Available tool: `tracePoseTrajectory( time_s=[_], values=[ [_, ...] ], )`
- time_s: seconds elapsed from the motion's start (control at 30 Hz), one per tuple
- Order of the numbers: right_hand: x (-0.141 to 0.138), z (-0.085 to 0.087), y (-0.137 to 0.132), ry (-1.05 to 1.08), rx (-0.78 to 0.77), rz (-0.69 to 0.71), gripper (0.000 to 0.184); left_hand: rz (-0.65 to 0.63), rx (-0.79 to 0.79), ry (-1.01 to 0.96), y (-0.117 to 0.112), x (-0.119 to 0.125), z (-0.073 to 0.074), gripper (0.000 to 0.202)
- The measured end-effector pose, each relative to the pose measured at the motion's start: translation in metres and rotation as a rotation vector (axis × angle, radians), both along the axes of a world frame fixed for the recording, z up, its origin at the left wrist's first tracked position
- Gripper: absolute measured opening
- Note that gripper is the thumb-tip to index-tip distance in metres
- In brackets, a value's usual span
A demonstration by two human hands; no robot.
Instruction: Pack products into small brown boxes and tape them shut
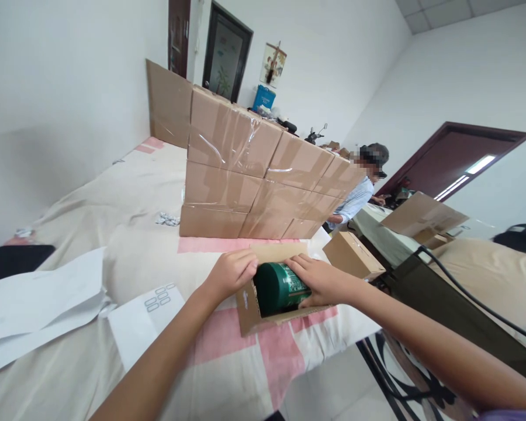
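Note:
A small open cardboard box (251, 316) sits on the cloth-covered surface in front of me. Inside it lies a dark green cylindrical canister (278, 287) with pale print, on its side. My left hand (233, 272) is closed over the box's left rim, thumb near the canister's end. From the right, my right hand (318, 278) curls around the canister's printed side, its fingers on top and the thumb low, down in the box opening. The canister's far end is hidden under that hand.
Behind the box stands a stacked wall of taped cartons (258, 169). White papers (146, 313) and a black flat item (20, 260) lie left. Another open carton (353, 255) is at right, near a person in a cap (355, 196).

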State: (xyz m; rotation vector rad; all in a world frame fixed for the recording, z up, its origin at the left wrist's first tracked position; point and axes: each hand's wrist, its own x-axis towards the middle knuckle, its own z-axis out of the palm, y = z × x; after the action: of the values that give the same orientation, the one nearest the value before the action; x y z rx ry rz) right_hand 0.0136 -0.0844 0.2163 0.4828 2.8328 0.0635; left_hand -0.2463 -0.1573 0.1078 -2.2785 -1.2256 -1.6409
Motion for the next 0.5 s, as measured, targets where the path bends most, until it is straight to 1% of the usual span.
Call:
tracePoseTrajectory(
  time_s=[0.2, 0.33, 0.5],
  values=[
    [-0.004, -0.005, 0.001, -0.024, 0.059, 0.028, 0.099, -0.003, -0.017, 0.003, 0.0, -0.001, -0.002, 0.039],
    [-0.007, -0.008, 0.001, -0.031, 0.081, 0.039, 0.102, -0.01, -0.027, 0.001, 0.0, 0.0, -0.002, 0.037],
    [-0.013, -0.02, 0.003, -0.059, 0.075, 0.063, 0.094, -0.015, -0.032, 0.001, 0.002, 0.0, -0.004, 0.037]
  ],
)
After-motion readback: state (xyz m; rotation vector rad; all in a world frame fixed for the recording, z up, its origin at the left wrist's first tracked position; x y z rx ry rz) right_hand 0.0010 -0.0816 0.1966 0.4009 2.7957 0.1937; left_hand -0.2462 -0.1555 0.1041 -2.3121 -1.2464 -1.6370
